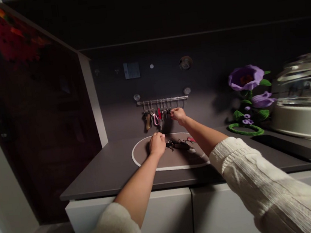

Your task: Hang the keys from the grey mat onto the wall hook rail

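Right hand point(178, 116): fingers curled in, fingertips pinched together at the right end of the row of hanging keys point(159, 119), just below the hook rail point(162, 100); can't tell if anything is in its grip. Left hand point(157, 144): loosely curled, nearer and lower, over the left part of the oval mat point(141, 159); can't tell if it holds anything. Loose bunch of keys point(179, 144) lies on the mat just right of it, red piece point(191, 139) at its right. Rail's on the far wall; tan tag point(148, 122) and pink loop point(156, 120) hang toward its left. Right side of counter point(102, 172): purple flower point(246, 78), dark flat slab point(291, 148) nearer.
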`<state>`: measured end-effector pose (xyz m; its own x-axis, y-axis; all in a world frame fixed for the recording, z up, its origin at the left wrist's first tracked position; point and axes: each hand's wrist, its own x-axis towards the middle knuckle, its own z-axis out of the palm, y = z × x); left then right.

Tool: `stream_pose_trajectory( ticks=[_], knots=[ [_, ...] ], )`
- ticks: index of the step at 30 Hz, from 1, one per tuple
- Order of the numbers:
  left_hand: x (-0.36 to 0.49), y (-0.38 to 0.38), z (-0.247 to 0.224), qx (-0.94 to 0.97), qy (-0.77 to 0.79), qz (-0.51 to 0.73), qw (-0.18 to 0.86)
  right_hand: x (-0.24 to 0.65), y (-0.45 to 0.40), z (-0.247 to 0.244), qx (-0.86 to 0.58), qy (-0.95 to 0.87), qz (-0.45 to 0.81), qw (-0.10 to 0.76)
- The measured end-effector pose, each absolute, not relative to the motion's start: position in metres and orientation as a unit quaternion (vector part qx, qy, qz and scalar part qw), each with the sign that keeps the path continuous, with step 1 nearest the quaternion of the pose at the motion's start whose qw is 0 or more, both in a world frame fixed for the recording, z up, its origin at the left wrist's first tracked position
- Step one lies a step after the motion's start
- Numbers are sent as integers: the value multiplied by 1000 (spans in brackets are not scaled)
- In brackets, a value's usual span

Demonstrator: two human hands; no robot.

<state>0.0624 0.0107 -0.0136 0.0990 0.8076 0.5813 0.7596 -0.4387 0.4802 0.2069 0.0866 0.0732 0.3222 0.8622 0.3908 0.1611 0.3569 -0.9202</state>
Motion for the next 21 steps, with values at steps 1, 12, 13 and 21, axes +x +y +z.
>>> stream_pose_trajectory(
  ticks=[1,12,13,21],
  knots=[
    [62,11,-14,739,531,413,32,206,82,73,-504,-503,283,642],
    [57,14,-17,740,523,414,88,200,29,43,-482,-545,345,593],
    [57,14,-17,743,519,412,93,200,24,38,-481,-549,347,588],
    [58,18,-23,768,498,392,93,205,-1,8,-495,-620,286,537]
  ],
)
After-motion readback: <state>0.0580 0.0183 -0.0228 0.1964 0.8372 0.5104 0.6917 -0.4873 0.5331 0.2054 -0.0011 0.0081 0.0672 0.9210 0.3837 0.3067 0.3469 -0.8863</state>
